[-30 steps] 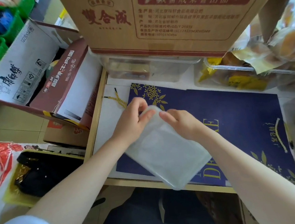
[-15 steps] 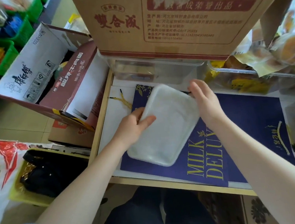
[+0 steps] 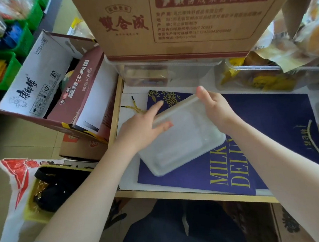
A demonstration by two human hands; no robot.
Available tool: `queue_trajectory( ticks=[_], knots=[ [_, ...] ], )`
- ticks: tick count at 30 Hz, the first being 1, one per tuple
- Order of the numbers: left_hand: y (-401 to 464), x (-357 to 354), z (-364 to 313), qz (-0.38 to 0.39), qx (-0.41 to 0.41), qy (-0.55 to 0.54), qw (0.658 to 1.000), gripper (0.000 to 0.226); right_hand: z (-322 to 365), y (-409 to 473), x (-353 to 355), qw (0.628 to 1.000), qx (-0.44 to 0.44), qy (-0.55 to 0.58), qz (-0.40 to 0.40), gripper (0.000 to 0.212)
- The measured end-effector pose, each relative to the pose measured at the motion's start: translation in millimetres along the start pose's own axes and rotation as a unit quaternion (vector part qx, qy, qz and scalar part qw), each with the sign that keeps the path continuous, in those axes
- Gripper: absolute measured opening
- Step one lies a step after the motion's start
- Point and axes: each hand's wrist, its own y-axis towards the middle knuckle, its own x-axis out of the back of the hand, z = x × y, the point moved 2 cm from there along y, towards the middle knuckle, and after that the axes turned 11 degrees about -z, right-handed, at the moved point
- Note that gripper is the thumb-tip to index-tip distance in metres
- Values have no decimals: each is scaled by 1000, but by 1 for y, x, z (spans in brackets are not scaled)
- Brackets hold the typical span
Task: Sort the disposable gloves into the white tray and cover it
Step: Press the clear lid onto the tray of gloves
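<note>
A white tray (image 3: 182, 144) with a translucent cover lies tilted on a dark blue paper bag (image 3: 271, 130) on the table. My left hand (image 3: 142, 130) grips the tray's far left edge, thumb on top and fingers along the rim. My right hand (image 3: 214, 108) grips the far right corner, thumb raised above the rim. The far edge looks lifted off the bag. Pale translucent material fills the tray; single gloves cannot be made out.
A large cardboard box (image 3: 184, 18) sits on a clear plastic bin (image 3: 162, 72) just behind the tray. Clear bins of packaged snacks (image 3: 266, 73) stand at the right. An open noodle carton (image 3: 51, 82) leans beside the table's wooden left edge (image 3: 115, 113).
Both hands turned the tray from pointing toward me to lying across the bag, then shifted to its far edge. My right hand came in from the right corner to the top rim.
</note>
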Motion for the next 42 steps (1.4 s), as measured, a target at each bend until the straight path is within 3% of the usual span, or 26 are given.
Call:
queue_trajectory(
  ticks=[2, 4, 6, 8, 11, 13, 15, 17, 19, 22, 25, 28, 31, 33, 35, 36, 37, 40, 42],
  knots=[
    [1, 11, 9, -39, 43, -6, 998, 73, -9, -1, 1, 994, -72, 83, 13, 66],
    [4, 17, 12, -66, 58, -55, 995, 68, -12, 0, 3, 995, -59, 79, 16, 66],
    [9, 21, 9, -72, 54, -56, 994, 68, -9, 1, 6, 996, 69, -51, 2, 46],
    [17, 27, 1, -70, 23, -23, 997, 69, 0, -1, 6, 961, 211, -177, -16, 43],
    [27, 29, -17, -56, -49, 25, 997, 74, 21, -10, -9, 913, 289, -287, 29, 49],
    [30, 26, -25, -46, -74, 25, 996, 78, 28, -12, -19, 897, 263, -350, 59, 56],
    [30, 21, -24, -56, -51, -57, 995, 82, 29, -9, -21, 902, 231, -361, 49, 55],
    [27, 19, -20, -96, -9, -200, 975, 85, 28, -8, -13, 931, 193, -308, 12, 54],
    [24, 18, -13, -118, 39, -247, 961, 84, 25, -8, -6, 959, 164, -229, -26, 52],
    [23, 22, -2, -92, 87, -173, 977, 67, 17, -9, -1, 989, 66, -124, -49, 42],
    [21, 31, -4, -86, 73, -117, 987, 52, 3, -12, -6, 998, -38, -37, -16, 44],
    [24, 36, -12, -59, 36, -23, 997, 57, 13, -13, -13, 999, -15, 12, 30, 60],
    [25, 26, -26, 21, -1, 77, 997, 68, 39, -7, -16, 994, 48, 68, 66, 71],
    [23, 15, -32, 44, -20, 88, 995, 68, 53, -7, -19, 983, 137, -60, 107, 70],
    [21, 9, -31, 27, -26, 64, 997, 68, 57, -8, -25, 901, 243, -322, 158, 80],
    [20, 7, -29, 7, -15, 24, 1000, 69, 57, -7, -27, 861, 263, -397, 176, 81],
    [18, 6, -27, -17, 2, -32, 999, 70, 57, -7, -26, 848, 253, -424, 191, 80],
    [12, 0, -21, -82, 39, -198, 976, 78, 45, -1, -20, 874, 192, -401, 195, 78],
    [8, -8, -13, -64, 52, -211, 974, 83, 29, 2, -12, 924, 135, -321, 156, 70]
  ],
)
